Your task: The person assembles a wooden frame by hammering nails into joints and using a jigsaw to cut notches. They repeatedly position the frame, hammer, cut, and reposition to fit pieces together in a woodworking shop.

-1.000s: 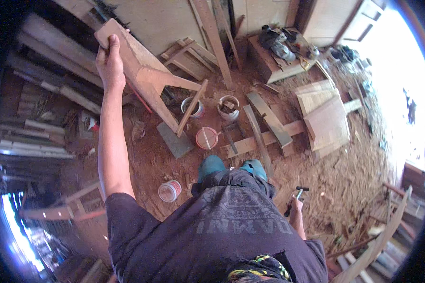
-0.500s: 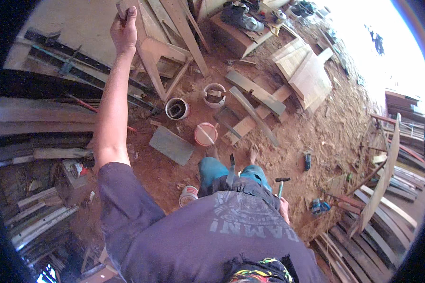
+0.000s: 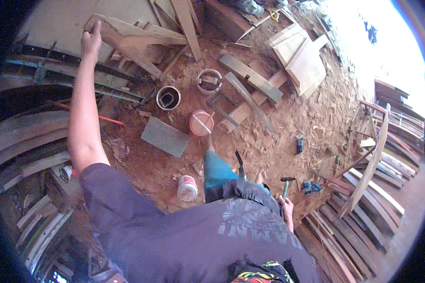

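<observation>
My left arm reaches far forward to the upper left. My left hand point(image 3: 91, 41) is closed round the end of a pale wooden frame point(image 3: 148, 39) with angled legs, which leans over to the left. Low on my right side, my right hand point(image 3: 286, 207) grips the handle of a hammer point(image 3: 285, 187), its dark head pointing up and forward. Another tall wooden piece point(image 3: 186, 28) stands just beyond the frame. A long metal bar clamp point(image 3: 40, 71) lies beside my left forearm.
Several buckets stand on the dirt floor: an open one point(image 3: 168, 98), a lidded one point(image 3: 201, 122) and a white one point(image 3: 187, 187). A grey board point(image 3: 165, 137), loose planks point(image 3: 250, 78) and wide panels point(image 3: 307, 66) lie ahead. A blue power tool point(image 3: 311, 187) sits right, near stacked lumber point(image 3: 359, 236).
My left hand has swung left and slightly lower, tilting the wooden frame with it. My right hand and the hammer show more fully. One leg has shifted, and the view has turned somewhat.
</observation>
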A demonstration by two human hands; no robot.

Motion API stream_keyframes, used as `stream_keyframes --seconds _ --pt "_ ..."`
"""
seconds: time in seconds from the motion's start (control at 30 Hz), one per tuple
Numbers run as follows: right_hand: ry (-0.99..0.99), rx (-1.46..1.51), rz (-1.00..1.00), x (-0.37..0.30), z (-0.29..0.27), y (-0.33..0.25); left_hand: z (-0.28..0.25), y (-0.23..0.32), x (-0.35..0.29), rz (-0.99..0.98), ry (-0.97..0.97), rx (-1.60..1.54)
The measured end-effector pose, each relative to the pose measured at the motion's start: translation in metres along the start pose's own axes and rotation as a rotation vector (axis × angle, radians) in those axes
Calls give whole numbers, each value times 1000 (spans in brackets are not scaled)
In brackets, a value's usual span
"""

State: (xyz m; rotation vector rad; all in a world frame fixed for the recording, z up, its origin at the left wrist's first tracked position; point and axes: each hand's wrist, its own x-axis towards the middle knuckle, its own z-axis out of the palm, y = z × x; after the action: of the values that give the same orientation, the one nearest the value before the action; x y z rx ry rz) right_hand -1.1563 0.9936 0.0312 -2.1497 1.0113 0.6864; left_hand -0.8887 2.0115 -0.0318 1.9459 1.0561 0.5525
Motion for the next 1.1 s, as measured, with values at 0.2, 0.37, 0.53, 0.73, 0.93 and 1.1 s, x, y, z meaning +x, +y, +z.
stream_keyframes --seconds 0.2,0.37,0.53,0.73,0.93,1.1 --pt "-75 -7 -8 -11 19 -72 3 -39 14 108 250 268" --pt "-125 -136 -89 -10 39 -111 93 -137 -182 -77 -136 -286" --pt "-134 -436 -347 21 41 -111 191 -264 -476 -800 -447 -154" --pt "-209 -697 -401 0 42 -118 213 -55 -642 -943 -625 -842" --pt "-182 -704 -355 -8 53 -144 119 143 -514 -163 -728 -744" --pt "-205 -647 -392 19 56 -144 58 224 -439 552 -329 -734"
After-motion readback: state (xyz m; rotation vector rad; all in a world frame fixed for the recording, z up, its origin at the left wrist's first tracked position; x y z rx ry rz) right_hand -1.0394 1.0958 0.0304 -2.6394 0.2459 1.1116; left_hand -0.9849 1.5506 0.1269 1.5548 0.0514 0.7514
